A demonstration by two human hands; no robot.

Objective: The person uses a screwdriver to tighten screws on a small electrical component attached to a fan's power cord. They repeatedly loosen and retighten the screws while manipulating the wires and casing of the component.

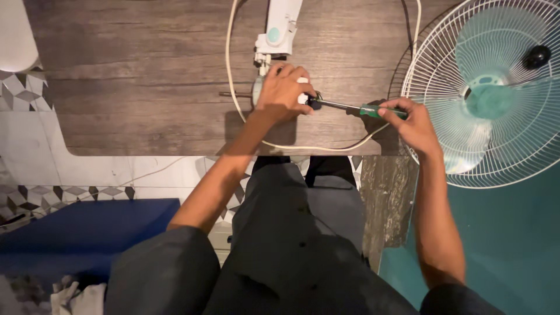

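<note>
If our left hand clenching the motor slackens, the screwdriver gripped by our right hand could slip.

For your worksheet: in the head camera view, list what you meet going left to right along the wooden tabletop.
Bare wooden tabletop → white cord → left hand on the white fan motor unit → green-handled screwdriver → right hand → white fan guard.

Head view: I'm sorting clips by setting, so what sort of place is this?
Probably a home repair spot, not a formal workshop: a wooden table over patterned floor tiles, a white fan guard with blades, and the right hand driving a green-handled screwdriver into the fan motor part.
</note>
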